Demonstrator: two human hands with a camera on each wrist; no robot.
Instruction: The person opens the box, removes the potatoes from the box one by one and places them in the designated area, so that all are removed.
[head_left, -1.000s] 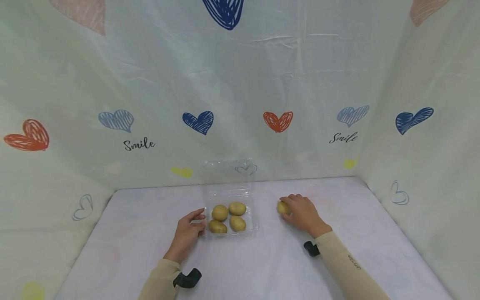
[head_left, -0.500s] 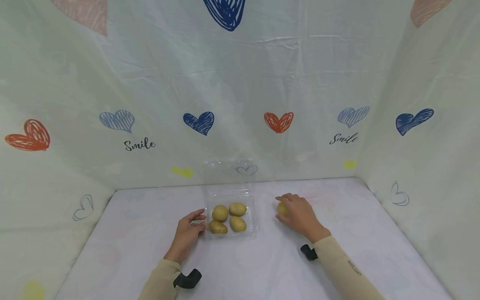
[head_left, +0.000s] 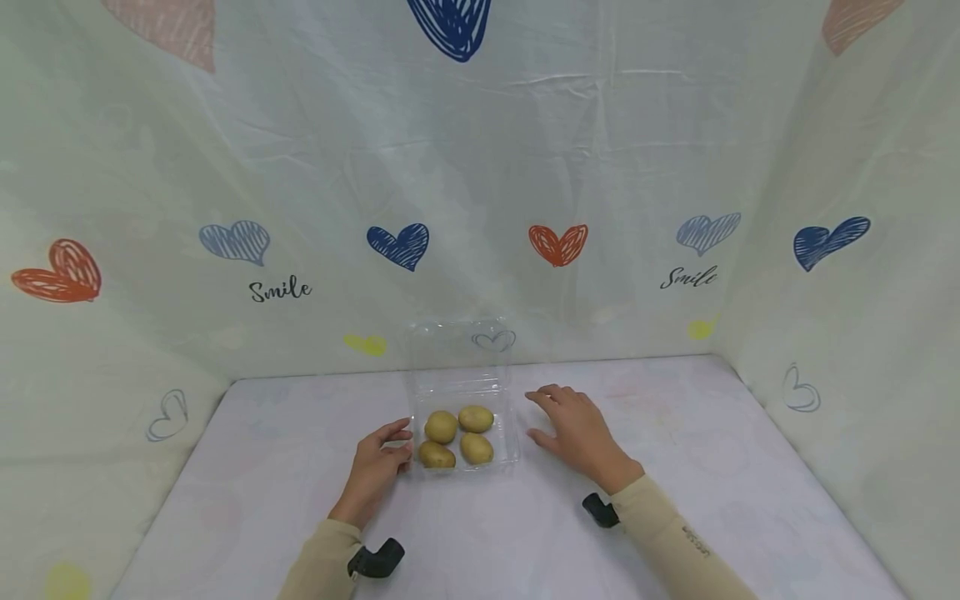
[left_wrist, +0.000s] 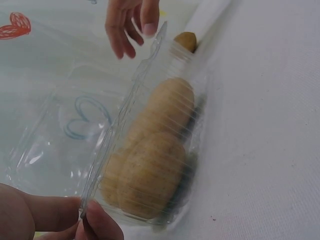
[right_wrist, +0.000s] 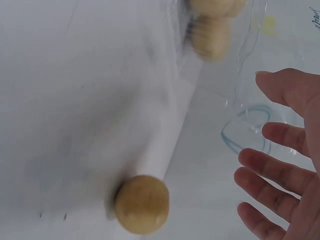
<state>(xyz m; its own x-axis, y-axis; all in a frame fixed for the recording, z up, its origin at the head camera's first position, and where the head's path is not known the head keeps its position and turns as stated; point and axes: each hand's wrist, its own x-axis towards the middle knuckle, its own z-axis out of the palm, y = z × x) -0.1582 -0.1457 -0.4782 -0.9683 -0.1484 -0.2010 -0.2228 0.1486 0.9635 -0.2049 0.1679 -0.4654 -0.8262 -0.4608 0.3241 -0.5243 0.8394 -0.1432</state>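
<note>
Movement is all on the right: a second ago the right hand (head_left: 577, 429) lay curled over a loose potato (right_wrist: 142, 204) well to the right of the clear clamshell container (head_left: 512, 433). It has since slid left and now hovers just beside the container's right wall. Its fingers (right_wrist: 272, 172) are spread wide and straight and hold nothing. In the right wrist view the potato lies bare on the white table (head_left: 712, 467), apart from the palm. In the head view the hand hides it. So the fifth potato is out of the grip and outside the container, lying close to its right side.

The left hand (head_left: 378, 467) has not shifted. Its thumb and fingertip (left_wrist: 75, 220) pinch the near left rim of the container. Four potatoes (head_left: 440, 426) lie inside the tray, and the hinged lid (head_left: 457, 350) stands open against the heart-printed backdrop (head_left: 555, 243)
</note>
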